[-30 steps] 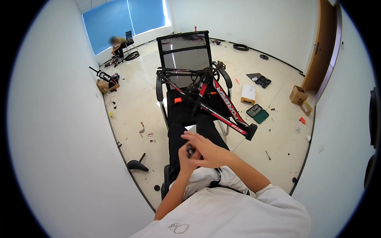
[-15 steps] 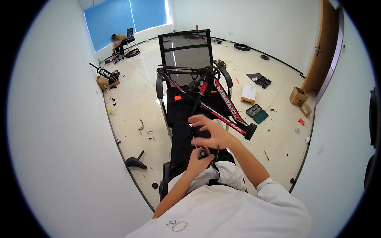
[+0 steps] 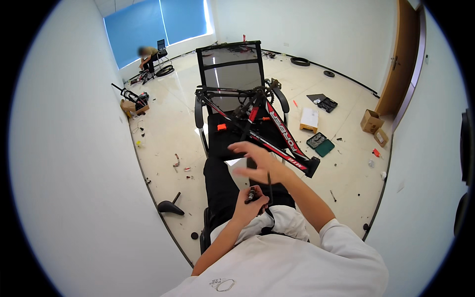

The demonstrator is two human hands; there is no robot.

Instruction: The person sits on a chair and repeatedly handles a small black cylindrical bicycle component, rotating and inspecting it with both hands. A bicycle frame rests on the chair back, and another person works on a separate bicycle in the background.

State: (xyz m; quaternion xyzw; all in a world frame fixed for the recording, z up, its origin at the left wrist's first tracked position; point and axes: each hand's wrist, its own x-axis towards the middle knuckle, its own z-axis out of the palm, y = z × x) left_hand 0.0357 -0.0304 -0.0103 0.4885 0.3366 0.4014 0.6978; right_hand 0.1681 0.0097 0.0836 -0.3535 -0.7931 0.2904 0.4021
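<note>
Low over my lap, my left hand is closed around a small dark metal cylindrical part. Beside its fingers a thin dark L-shaped rod, like a hex key, points upward; its lower end is hidden. Just above, my right hand hangs with fingers apart and nothing in them, slightly blurred. In front of my knees a black and red bicycle frame with a crank and chainring lies across a black mesh chair. An orange item rests on the seat.
Around the floor lie a bicycle saddle, a green tool case, a black tool case, a white-topped box, cardboard boxes, a tyre and small parts. Far left, another person sits bent over bicycle parts.
My right hand has shifted slightly up and left. My legs have spread, showing pale floor between them. The part in my left hand has tilted a little.
</note>
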